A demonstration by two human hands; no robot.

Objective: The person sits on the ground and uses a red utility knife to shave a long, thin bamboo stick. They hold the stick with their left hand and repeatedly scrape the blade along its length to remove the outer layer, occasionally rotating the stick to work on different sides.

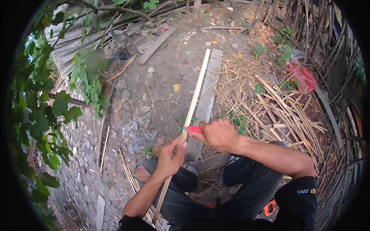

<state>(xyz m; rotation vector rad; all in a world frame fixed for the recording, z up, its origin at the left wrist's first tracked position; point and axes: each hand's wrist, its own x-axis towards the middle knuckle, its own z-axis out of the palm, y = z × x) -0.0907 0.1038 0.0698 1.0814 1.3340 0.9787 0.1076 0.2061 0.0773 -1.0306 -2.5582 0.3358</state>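
A long, pale bamboo strip (198,88) slants from beside my left thigh up to the far middle. My left hand (172,157) is closed round it near its middle, thumb on top. Just beyond, my right hand (218,134) grips the red handle of a utility knife (195,129). The knife's short blade end meets the strip a little above my left fingers; how deep it sits there I cannot tell. Under and to the right of the strip lies a grey, weathered board (210,84) on the ground.
Dry straw (241,86) and a heap of split bamboo strips (293,115) lie to the right, near a red plastic bag (303,77) and a stick fence (323,42). Leafy branches (46,115) hang at left. An orange-and-black object (270,208) rests by my right leg.
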